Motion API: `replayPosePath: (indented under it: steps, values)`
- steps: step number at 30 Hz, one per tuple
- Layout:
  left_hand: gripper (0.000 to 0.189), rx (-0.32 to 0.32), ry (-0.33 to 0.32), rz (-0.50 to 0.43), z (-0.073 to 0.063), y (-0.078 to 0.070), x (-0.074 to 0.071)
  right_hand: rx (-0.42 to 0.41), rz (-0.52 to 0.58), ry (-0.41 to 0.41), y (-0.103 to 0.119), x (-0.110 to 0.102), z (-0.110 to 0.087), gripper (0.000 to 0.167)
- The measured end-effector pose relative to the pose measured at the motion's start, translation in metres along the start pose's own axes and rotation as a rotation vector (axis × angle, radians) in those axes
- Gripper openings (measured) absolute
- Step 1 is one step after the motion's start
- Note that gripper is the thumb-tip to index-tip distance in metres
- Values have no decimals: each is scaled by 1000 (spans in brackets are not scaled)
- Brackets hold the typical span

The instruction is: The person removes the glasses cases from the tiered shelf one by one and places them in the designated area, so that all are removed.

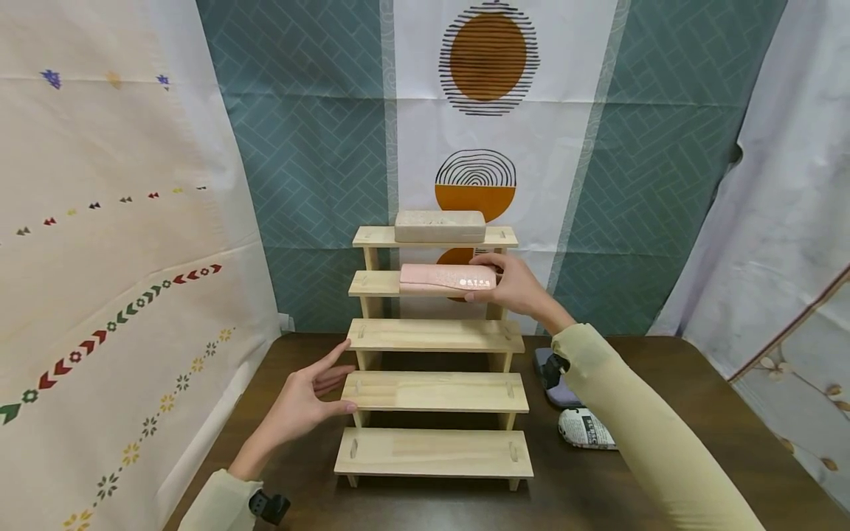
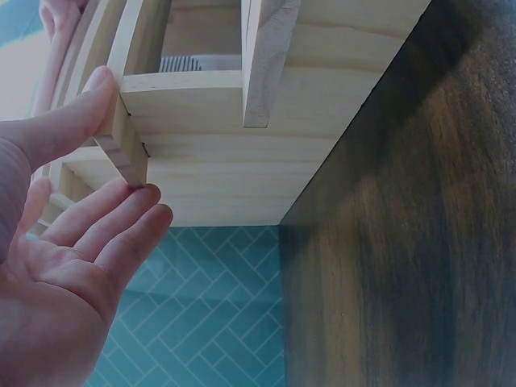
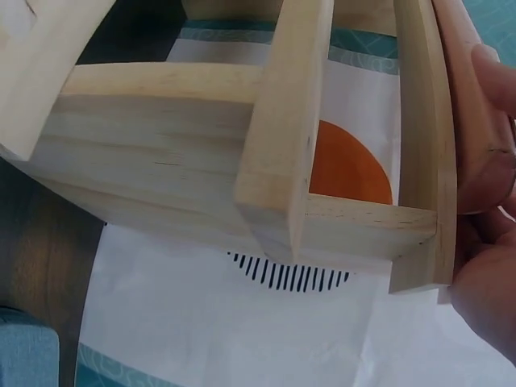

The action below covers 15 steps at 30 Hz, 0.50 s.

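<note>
A stepped wooden display stand (image 1: 434, 335) with several tiers stands on the dark table. My right hand (image 1: 514, 286) grips the right end of a pink glasses case (image 1: 438, 276), which lies lengthwise on the second tier from the top. That case also shows at the edge of the right wrist view, between the tier and my right hand (image 3: 492, 266). My left hand (image 1: 308, 394) is at the stand's left side. In the left wrist view my left hand (image 2: 72, 250) pinches a board's end between thumb and fingertips. A beige, speckled glasses case (image 1: 440, 227) sits on the top tier.
Right of the stand, partly behind my right forearm, lie a grey-purple case (image 1: 561, 391) and a newspaper-print case (image 1: 584, 429) on the table (image 1: 671, 413). A patterned cloth (image 1: 312, 184) hangs behind the stand, with pale cloths at both sides.
</note>
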<state>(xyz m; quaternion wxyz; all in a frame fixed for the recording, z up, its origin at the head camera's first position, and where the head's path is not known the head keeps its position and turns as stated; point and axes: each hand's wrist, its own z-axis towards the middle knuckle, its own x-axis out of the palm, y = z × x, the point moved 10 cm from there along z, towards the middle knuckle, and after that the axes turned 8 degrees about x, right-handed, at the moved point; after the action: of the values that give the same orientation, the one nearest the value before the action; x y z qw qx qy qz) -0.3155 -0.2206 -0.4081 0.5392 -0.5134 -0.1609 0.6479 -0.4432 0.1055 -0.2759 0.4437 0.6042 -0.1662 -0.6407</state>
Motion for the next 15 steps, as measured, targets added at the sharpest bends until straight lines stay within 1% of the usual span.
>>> replayPosePath:
  steps: [4,7,12,15]
  values:
    - [107,-6,3,-5,-1,0,0,24,67,-13,-3,-2,-4,72]
    - [106,-8,2,-11,0,0,0,32,94,-31,-4,-4,-6,71]
    - [106,-7,-1,-9,0,0,1,26,114,-66,-3,-9,-12,68]
    - [107,-3,-5,-3,0,0,0,12,148,-84,-2,-11,-16,66]
